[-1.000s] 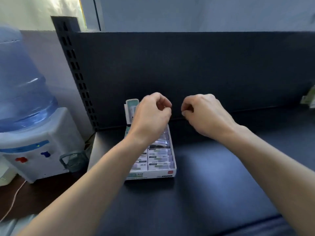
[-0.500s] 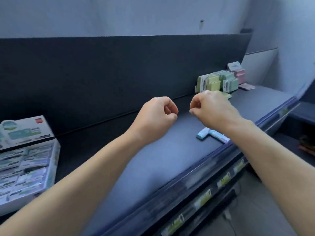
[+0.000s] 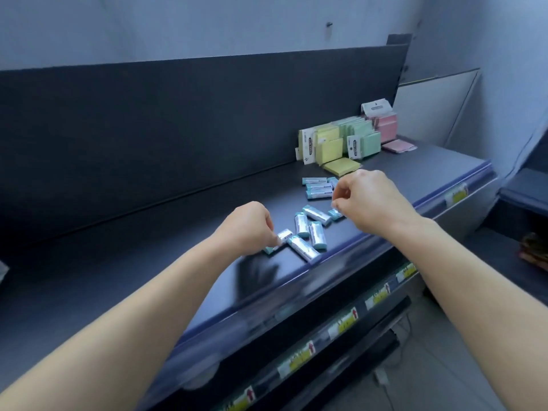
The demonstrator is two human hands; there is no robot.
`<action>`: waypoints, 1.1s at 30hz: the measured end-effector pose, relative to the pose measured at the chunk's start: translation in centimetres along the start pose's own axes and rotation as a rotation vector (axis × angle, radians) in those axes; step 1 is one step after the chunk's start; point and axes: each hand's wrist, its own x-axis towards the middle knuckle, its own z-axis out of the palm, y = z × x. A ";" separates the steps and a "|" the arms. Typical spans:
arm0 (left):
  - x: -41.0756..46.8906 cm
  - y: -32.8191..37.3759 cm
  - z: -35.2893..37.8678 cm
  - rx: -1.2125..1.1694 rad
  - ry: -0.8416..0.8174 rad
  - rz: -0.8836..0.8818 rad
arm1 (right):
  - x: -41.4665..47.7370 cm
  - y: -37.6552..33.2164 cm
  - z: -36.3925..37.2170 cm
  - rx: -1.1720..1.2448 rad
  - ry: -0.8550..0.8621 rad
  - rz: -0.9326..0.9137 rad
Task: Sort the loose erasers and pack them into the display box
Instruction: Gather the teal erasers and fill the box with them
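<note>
Head view, dark shop shelf (image 3: 118, 247), both forearms reaching in from the near side

- Loose erasers (image 3: 316, 215): mint-ended, shiny wrap, scattered at odd angles near the shelf's front edge, right of its middle. A second lot, the aligned erasers (image 3: 318, 187), lies side by side further back, just short of the sticky-note packs (image 3: 327, 145) standing against the back panel (image 3: 178, 129)
- Left hand (image 3: 247, 228): knuckles up, fingers curled down, tips pinching the leftmost eraser (image 3: 284, 235) by one end; eraser looks to be on the shelf, not lifted
- Right hand (image 3: 373, 200): fingers curled in, thumb and forefinger close together just beside a half-hidden eraser (image 3: 336, 214); cannot tell whether it grips or only nears it
- Display box: not in view. No eraser seen packed

Risks, as judged from here
- Front eraser (image 3: 304, 248) sits right at the rounded front lip, touching or nearly touching the pinched one. Dragging that one sideways, or a brush of the left wrist, could tip it over to the floor
- Slick wrap plus an end-only pinch: the piece may pivot or slip out on lifting
- Scattered lot points every way; gathered unsorted, they would likely go into the box misaligned
- Box out of sight means a carry along the shelf; an overfull handful could shed pieces on the way
</note>
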 end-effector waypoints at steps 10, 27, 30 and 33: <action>3.0 -0.2 0.4 0.028 -0.098 -0.035 | 1.6 -0.1 0.9 -0.048 -0.074 -0.009; 4.5 -3.9 -2.3 -0.310 0.056 0.084 | 7.4 -2.0 5.6 -0.307 -0.378 -0.004; 4.1 -3.7 -2.7 -0.320 0.069 0.076 | 8.2 -2.8 5.1 -0.254 -0.297 -0.065; 3.6 -3.6 -3.0 -0.315 0.148 0.036 | 9.2 -4.3 4.5 -0.177 -0.241 -0.173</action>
